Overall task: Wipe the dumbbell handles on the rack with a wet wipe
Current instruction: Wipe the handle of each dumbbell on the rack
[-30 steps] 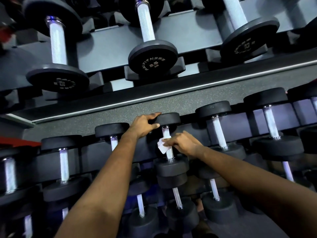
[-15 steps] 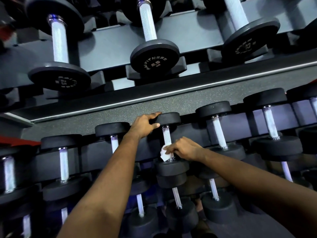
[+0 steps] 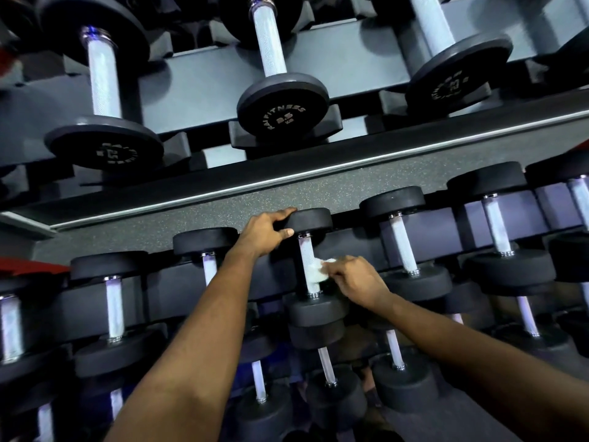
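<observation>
A black dumbbell with a silver knurled handle (image 3: 306, 252) lies on the middle tier of the rack. My left hand (image 3: 266, 232) grips its far head (image 3: 310, 219), thumb under the rim. My right hand (image 3: 355, 279) pinches a white wet wipe (image 3: 317, 271) against the lower right side of the handle, just above the near head (image 3: 317, 309). The wipe hides the lower part of the handle.
More dumbbells flank it: one to the left (image 3: 205, 242), one to the right (image 3: 403, 247), and others further along. A lower tier (image 3: 328, 366) lies beneath. Across a grey floor strip (image 3: 191, 215), larger plate dumbbells (image 3: 282, 111) sit on another rack.
My right hand slid the wipe down the handle, then shifted to its right side, so the wipe now shows right of the shaft. My left hand stayed on the far head.
</observation>
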`<state>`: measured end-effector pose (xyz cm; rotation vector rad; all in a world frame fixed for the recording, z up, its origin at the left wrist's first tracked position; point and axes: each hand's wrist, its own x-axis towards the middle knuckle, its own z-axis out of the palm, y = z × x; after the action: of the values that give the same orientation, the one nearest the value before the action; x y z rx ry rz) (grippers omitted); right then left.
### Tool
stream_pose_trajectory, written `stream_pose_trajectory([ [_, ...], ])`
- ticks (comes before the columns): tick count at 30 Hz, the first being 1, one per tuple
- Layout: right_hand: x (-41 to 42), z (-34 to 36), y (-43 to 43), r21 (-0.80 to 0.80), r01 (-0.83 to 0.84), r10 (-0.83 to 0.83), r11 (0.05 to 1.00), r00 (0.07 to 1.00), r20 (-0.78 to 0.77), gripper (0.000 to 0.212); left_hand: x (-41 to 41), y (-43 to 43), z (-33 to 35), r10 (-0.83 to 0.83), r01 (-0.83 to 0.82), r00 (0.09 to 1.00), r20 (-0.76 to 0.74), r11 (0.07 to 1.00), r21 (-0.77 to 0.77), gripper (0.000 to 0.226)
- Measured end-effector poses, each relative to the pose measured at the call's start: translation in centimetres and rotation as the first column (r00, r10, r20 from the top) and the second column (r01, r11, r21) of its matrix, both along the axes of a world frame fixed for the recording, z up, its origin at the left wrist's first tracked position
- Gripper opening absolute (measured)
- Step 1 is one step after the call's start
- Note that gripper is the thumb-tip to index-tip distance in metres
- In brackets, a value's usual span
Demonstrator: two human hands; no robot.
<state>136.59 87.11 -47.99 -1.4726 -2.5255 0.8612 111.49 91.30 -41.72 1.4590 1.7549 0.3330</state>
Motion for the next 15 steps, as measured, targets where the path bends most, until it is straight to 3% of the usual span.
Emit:
stream_pose_trajectory([
  [2, -1.0, 0.7, -0.6, 0.064, 0.230, -0.234, 0.971, 0.970, 0.061, 0.028, 0.0, 0.0, 0.1, 0.003, -0.003, 1.000, 0.001, 1.000, -0.002, 0.059],
  [4, -2.5, 1.4, -1.7, 0.003, 0.364, -0.362, 0.931, 0.923, 0.132, 0.024, 0.0, 0.0, 0.2, -0.001, 0.001, 1.000, -0.005, 1.000, -0.008, 0.059],
  [7, -5.0, 1.7, -3.8, -0.177, 0.452, -0.431, 0.874, 0.891, 0.146, 0.026, 0.1, 0.0, 0.2, 0.003, -0.004, 1.000, -0.019, 1.000, -0.011, 0.059],
  [12, -8.1, 2.2, -3.4, -0.228, 0.636, -0.641, 0.737, 0.765, 0.058, 0.026, 0.1, 0.0, 0.2, 0.004, -0.005, 1.000, -0.026, 1.000, -0.007, 0.059],
  [15, -8.2, 2.2, -2.9, -0.256, 0.637, -0.663, 0.727, 0.748, -0.021, 0.031, 0.2, 0.0, 0.3, 0.008, -0.008, 1.000, -0.028, 1.000, -0.002, 0.058],
])
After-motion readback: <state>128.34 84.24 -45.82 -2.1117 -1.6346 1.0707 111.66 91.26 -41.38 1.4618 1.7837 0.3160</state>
